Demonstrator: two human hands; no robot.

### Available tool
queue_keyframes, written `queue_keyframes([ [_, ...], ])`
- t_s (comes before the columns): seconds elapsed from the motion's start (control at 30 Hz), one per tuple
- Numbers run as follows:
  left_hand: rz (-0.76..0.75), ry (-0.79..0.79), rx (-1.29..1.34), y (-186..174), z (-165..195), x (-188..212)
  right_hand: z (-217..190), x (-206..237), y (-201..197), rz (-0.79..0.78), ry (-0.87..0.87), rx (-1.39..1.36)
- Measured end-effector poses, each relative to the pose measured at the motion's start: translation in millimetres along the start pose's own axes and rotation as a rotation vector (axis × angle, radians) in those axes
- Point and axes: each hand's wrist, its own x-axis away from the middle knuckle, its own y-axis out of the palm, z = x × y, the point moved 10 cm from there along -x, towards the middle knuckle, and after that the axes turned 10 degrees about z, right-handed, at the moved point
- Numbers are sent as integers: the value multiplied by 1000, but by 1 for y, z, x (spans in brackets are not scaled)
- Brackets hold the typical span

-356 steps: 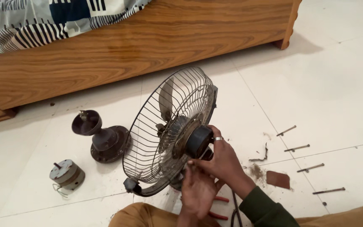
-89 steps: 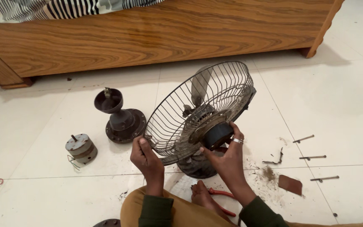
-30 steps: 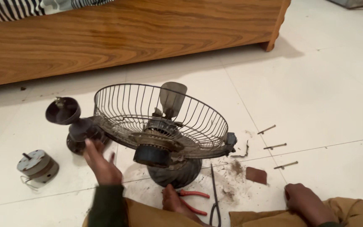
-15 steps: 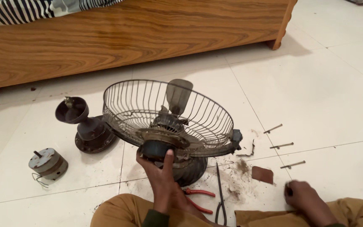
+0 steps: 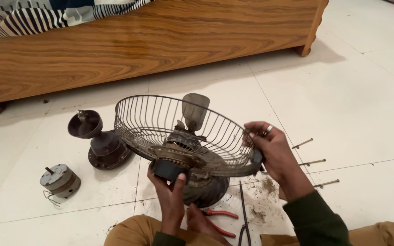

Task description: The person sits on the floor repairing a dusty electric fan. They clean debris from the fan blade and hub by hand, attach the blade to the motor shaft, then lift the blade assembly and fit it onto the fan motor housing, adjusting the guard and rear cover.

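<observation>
I hold a dusty wire fan guard (image 5: 160, 119) tilted almost flat above the floor, a grey blade (image 5: 195, 107) standing up inside it. My left hand (image 5: 169, 193) grips the dark motor hub (image 5: 167, 168) under the guard's centre. My right hand (image 5: 274, 148), with a ring on one finger, grips the guard's rim at its right side. A dark round fan housing (image 5: 208, 191) sits on the tiles right under the guard.
A dark fan base with a cup-shaped neck (image 5: 97, 141) and a small grey motor with wires (image 5: 60, 181) lie on the floor to the left. Long bolts (image 5: 313, 161) lie at the right, red-handled pliers (image 5: 217, 218) near my knees. A wooden bed frame (image 5: 151, 41) runs behind.
My right hand rose from my knee and took the guard's right rim. My left hand stayed under the hub, and the guard shifted slightly toward me.
</observation>
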Motion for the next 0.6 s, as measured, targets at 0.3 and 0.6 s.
queue_keyframes([
  [0.3, 124, -356, 486, -26, -54, -33, 87, 113, 12, 43, 390, -30],
  [0.6, 67, -373, 427, -31, -48, -42, 121, 141, 53, -28, 445, -505],
])
